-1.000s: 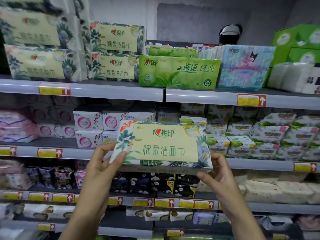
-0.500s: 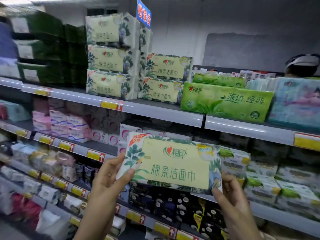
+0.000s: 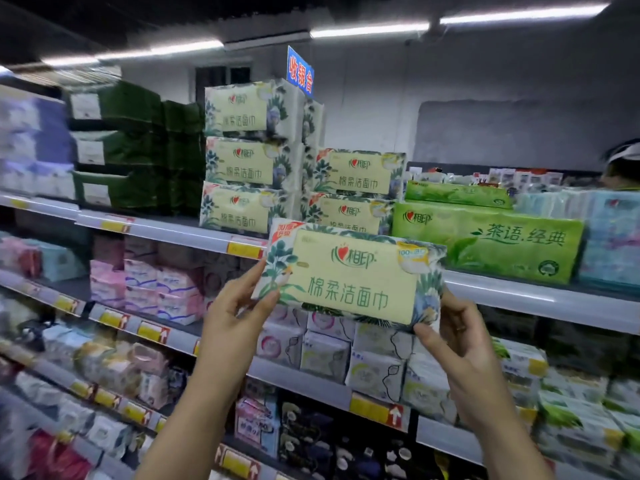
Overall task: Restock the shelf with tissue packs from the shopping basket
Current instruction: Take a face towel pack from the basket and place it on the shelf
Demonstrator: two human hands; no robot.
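The left hand grips the lower left corner of a soft, rectangular, cream-yellow tissue pack wrapped in plastic printed with green leaves and green lettering, its thumb laid across the front and its fingers curled behind. The right hand pinches the lower right corner the same way, thumb on the front face. Between the two hands the tissue pack is held in the air, front face toward the camera and slightly tilted, its upper edge level with the front rail of the grey metal top shelf; whether it touches that rail cannot be told. Just behind it on the top shelf stands a two-high stack of matching cream-yellow packs, and beside that, to the left, a three-high stack of the same packs. A long bright green plastic-wrapped pack lies to the right of them, with pale blue packs further right, and dark green packs are piled to the left. Yellow price tags line the shelf rails. The shelf below carries pink and white wrapped packets. A blue hanging sign with red characters shows above the tall stack, and white ceiling tube lights run overhead.
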